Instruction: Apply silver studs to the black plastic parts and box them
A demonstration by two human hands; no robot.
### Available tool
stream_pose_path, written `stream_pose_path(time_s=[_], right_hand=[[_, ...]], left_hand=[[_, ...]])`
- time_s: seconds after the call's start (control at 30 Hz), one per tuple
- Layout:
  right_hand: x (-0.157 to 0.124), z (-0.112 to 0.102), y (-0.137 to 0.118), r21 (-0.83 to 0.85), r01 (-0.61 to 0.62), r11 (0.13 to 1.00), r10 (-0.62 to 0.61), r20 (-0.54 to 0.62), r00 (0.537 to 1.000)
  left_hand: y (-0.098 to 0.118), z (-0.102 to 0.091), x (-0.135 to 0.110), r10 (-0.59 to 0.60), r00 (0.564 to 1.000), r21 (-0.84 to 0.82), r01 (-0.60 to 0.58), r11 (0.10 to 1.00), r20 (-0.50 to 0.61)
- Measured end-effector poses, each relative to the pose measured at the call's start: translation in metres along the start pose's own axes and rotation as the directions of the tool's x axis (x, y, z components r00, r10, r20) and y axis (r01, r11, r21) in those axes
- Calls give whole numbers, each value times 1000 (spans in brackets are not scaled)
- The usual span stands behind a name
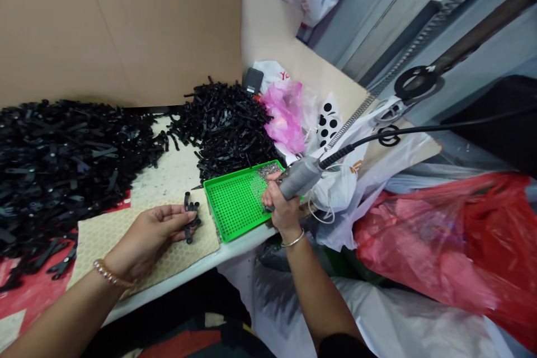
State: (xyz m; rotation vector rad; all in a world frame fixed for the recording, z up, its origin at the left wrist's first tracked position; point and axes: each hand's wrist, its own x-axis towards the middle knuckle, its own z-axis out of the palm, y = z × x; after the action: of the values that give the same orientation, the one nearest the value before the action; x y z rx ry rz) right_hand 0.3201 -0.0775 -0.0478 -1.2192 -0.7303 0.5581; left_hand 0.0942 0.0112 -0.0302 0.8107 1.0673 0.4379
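My left hand (161, 230) pinches a few small black plastic parts (192, 218) above a cream honeycomb-patterned mat (98, 243). In my right hand (283, 210) is a grey corded electric screwdriver (301, 176), its body wrapped by my fingers and its tip pointing down-left. The tip itself is hard to make out against my fingers. Below it lies a green perforated tray (229, 201), with many small shiny metal screws (268, 169) gathered at its right end.
Large heaps of black plastic parts lie at the left (75, 162) and at the back (230, 123). A coiled spring (356, 114) and a black cable (390, 133) run up right from the screwdriver. Pink (285, 114) and red plastic bags (453, 246) sit to the right; a cardboard panel (121, 28) stands behind.
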Motion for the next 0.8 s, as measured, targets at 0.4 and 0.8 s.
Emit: stream_pose_path(time_s=[0.4,0.8], right_hand=[[8,40,-41,243,92,966,-86,-33,996],[13,141,-20,316,-169,934,93,240,966]], left_hand=[[-4,1,1,29,999,-15,-28,999,24],[-9,-2,4,75,996,-18,-74,997,57]])
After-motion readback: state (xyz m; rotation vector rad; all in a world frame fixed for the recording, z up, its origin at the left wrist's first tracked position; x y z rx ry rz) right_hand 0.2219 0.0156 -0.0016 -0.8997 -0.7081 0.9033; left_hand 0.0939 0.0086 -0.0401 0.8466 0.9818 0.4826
